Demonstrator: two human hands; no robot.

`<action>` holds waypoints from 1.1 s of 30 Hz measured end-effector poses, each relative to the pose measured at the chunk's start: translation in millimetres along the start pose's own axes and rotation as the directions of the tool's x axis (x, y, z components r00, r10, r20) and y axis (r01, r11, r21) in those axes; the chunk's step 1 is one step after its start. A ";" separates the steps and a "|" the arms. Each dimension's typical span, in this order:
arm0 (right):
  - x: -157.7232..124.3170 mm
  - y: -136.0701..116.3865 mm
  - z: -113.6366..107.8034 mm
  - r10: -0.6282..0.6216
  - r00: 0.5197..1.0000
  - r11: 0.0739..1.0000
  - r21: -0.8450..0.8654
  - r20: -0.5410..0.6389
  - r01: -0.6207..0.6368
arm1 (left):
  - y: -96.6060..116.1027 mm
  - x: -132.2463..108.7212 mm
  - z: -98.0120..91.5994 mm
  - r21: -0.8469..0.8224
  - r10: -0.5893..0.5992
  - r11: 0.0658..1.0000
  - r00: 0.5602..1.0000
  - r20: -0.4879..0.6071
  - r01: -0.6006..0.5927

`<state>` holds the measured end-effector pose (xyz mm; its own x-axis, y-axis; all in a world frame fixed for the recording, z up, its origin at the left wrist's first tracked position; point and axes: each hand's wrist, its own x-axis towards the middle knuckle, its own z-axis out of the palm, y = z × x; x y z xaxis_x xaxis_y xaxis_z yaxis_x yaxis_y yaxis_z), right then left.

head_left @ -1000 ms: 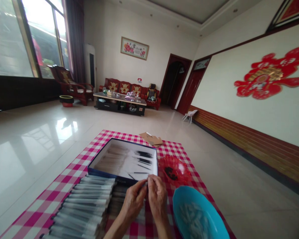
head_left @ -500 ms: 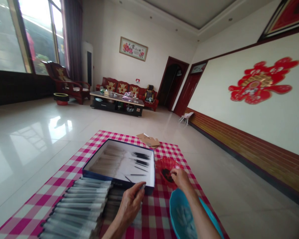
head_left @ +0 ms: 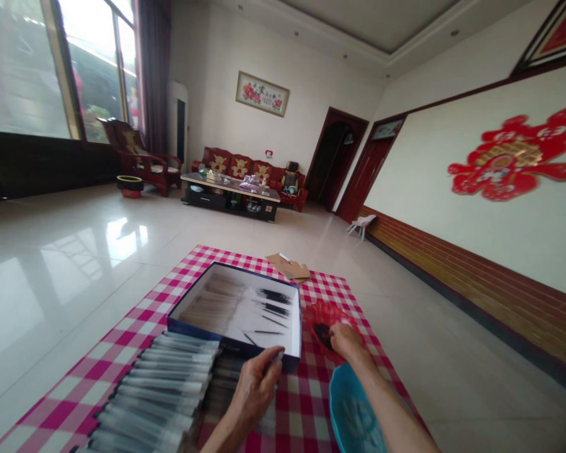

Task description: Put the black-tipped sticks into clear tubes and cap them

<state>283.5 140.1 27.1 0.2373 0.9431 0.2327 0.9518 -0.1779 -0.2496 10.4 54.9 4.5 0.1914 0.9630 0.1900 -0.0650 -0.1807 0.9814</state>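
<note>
My left hand (head_left: 257, 385) is closed in a pinch at the near right corner of a blue-edged white box (head_left: 236, 343); a small pale piece shows at its fingertips, too small to name. My right hand (head_left: 345, 341) has its fingers pressed together inside a red bowl (head_left: 327, 311) with small dark pieces (head_left: 321, 332); what they hold is hidden. Clear tubes and thin black rods (head_left: 274, 296) lie in the box. A pile of whitish pens (head_left: 163, 384) with dark ends lies left of my left hand.
A teal basin (head_left: 342, 393) with clear pieces stands beneath my right forearm. Brown cardboard (head_left: 290, 267) lies at the far edge of the checked tablecloth (head_left: 113, 352). Farther off are a low table (head_left: 229, 198) and a white stool (head_left: 361, 223).
The view has shifted slightly, moving everything rightward in the picture. My right hand has gone a little lower into the red bowl. My left hand keeps its pinch near the box corner.
</note>
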 end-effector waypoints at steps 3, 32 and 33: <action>-1.8 -10.0 -10.8 -0.002 0.999 0.998 0.059 0.037 0.000 | -0.7 -0.2 0.1 0.021 0.012 1.000 1.000 -0.009 -0.012; -117.1 -122.6 -28.1 -0.106 0.992 0.414 0.910 0.068 -0.019 | 33.2 -4.5 -6.3 0.331 0.175 0.932 0.983 -0.064 -0.144; -117.1 -122.2 -27.7 -0.116 0.991 0.421 0.907 0.062 -0.008 | 32.8 -4.6 -6.4 0.349 0.184 0.925 0.981 -0.061 -0.151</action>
<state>144.7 43.7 56.5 0.1133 0.9729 0.2014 0.2225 0.1727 -0.9595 1.1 45.8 35.7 0.1159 0.9238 0.3649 0.2523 -0.3828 0.8887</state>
